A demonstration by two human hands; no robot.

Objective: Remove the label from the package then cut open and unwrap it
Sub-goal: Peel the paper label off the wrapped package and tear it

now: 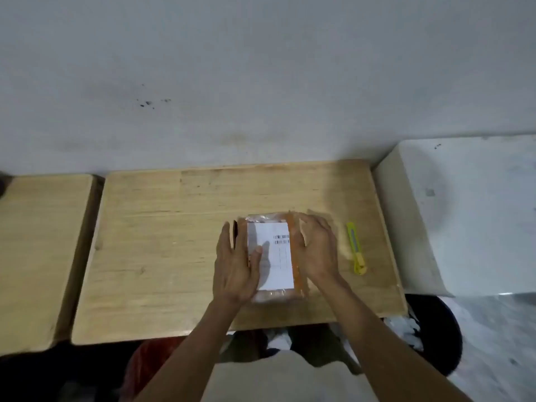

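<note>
**Hands settle on the package; label not yet lifted**

A pale wooden desk (pixel 162 250) stands against a grey wall, with a second wooden surface to its left and a white block to its right. Toward the desk's right half lies the package (pixel 295 245), an orange parcel in clear wrap, flat, with a white label (pixel 277 256) covering most of its top face, barcodes near the right edge.

The left hand (pixel 236 265) rests along the package's left side, fingers apart and stretched flat, the thumb lying on the label. The right hand (pixel 317 248) covers the right side, fingers loosely spread and curved over the edge; neither hand is clamped on anything. A yellow box cutter (pixel 357 250) lies on the desk just beside the right hand, untouched.

This looks like the very first step: steadying the package before peeling. The next move likely calls for a fingernail under a label corner while the other hand pins the package down.
</note>
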